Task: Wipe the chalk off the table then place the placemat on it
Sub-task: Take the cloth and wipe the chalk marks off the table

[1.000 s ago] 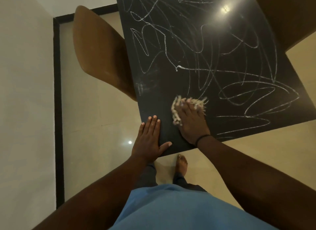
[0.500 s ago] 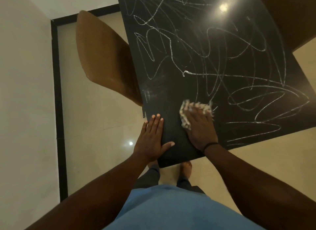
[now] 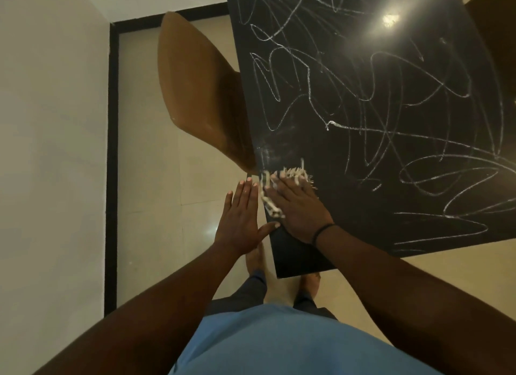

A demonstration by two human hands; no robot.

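A black table (image 3: 360, 207) is covered with white chalk scribbles (image 3: 391, 140); a smeared patch lies near its left edge. My right hand (image 3: 298, 210) presses flat on a pale fringed cloth (image 3: 270, 205) at the table's near left edge, fingers straight. The cloth's fringe shows beyond my fingertips and beside my thumb. My left hand (image 3: 240, 218) is flat with fingers straight, just left of the table edge, its thumb touching the edge beside the cloth. No placemat is in view.
A brown chair (image 3: 195, 95) stands tucked against the table's left side. A second brown chair (image 3: 497, 25) shows at the top right. A pale wall (image 3: 50, 151) with a black floor strip runs along the left. My bare feet (image 3: 255, 260) stand at the table's near corner.
My right hand has slid the cloth left to the table's left edge. My left hand has come off the tabletop and now lies beside the edge.
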